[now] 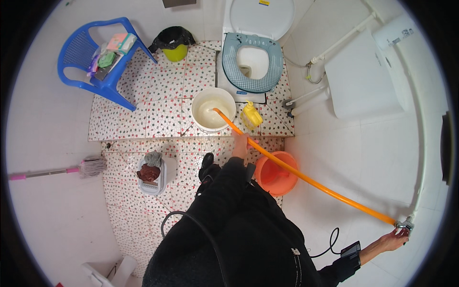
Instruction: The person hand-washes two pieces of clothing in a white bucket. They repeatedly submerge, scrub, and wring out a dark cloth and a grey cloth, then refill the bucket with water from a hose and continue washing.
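My left hand [241, 142] grips an orange hose [304, 178] a little below its free end. That end rests over the opening of a white bucket [214, 128], which holds some cloudy liquid. From there the hose slants down to the right and joins a metal tap [405, 225] on the right wall. The fingers of my right hand [393, 239] are closed around the lower part of this tap. Right of the white bucket stands a yellow pump bottle [251, 116]. An orange-red bucket [276, 173] sits beneath the hose, beside my legs.
A toilet with a blue padded seat cover [229, 71] stands beyond the bucket. A blue plastic chair [114, 79] and a green bin [175, 53] are at the upper left. A tiled step edge [161, 139] crosses ahead. A lidded bin [171, 170] bearing cloths and a mop [92, 167] are left.
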### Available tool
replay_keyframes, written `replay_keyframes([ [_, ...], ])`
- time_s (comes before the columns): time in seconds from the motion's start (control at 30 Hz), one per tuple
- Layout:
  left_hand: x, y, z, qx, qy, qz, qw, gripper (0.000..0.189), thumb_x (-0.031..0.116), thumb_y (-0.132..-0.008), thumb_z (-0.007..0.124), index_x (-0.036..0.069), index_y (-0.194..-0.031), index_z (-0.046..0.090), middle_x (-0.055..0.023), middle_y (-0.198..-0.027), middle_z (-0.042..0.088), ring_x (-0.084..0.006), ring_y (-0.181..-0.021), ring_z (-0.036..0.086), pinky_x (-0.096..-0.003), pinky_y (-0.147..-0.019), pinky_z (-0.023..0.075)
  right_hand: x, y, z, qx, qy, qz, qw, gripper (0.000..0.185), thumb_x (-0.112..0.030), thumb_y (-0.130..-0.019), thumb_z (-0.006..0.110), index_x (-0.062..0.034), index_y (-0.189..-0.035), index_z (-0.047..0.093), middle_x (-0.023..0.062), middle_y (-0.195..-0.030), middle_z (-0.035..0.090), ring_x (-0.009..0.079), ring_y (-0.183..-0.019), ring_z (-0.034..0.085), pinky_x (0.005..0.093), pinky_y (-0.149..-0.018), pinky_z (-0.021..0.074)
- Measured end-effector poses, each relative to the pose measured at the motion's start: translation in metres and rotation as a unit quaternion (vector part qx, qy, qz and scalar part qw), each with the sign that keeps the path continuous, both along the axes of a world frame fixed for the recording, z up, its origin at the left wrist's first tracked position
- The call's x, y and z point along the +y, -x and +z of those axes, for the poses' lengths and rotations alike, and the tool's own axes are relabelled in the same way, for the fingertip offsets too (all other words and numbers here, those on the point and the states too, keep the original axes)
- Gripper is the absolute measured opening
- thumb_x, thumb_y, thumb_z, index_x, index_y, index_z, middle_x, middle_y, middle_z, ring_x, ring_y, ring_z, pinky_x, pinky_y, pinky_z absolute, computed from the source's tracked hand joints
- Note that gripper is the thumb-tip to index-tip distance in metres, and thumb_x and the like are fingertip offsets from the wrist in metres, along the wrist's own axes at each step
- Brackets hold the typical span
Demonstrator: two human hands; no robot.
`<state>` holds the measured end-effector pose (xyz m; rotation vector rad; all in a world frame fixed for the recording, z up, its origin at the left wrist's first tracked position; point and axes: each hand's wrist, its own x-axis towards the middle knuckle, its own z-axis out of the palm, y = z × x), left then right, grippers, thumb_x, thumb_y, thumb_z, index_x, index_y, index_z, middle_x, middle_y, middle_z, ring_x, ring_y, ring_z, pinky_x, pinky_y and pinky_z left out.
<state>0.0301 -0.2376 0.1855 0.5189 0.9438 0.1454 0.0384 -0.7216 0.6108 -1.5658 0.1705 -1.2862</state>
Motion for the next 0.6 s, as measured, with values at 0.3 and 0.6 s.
replay_keyframes([
  [0.3,0.000,0.004,0.006,-0.013,-0.009,-0.023,1.000,0.068,0.001,-0.076,0.043,0.020,-0.129,0.005,-0.0160,-0.072,0.053,-0.0320,-0.057,0.060,-0.0393,-0.045,0.0514,-0.002,-0.001,0.000,-0.005,-0.003,0.000,1.000,0.051,-0.043,-0.089,0.044,0.0032,-0.112,0.048,0.0129,-0.114,0.052,0.0238,-0.109,0.044,0.0377,-0.083,0.0363],
  [0.6,0.002,0.006,0.014,-0.007,-0.001,-0.021,1.000,0.060,0.001,-0.078,0.038,0.017,-0.126,0.006,-0.0182,-0.074,0.052,-0.0324,-0.061,0.061,-0.0397,-0.047,0.0526,-0.004,0.000,0.000,-0.005,-0.012,0.006,1.000,0.050,-0.042,-0.089,0.046,0.0028,-0.111,0.049,0.0120,-0.112,0.052,0.0231,-0.107,0.045,0.0364,-0.080,0.0383],
])
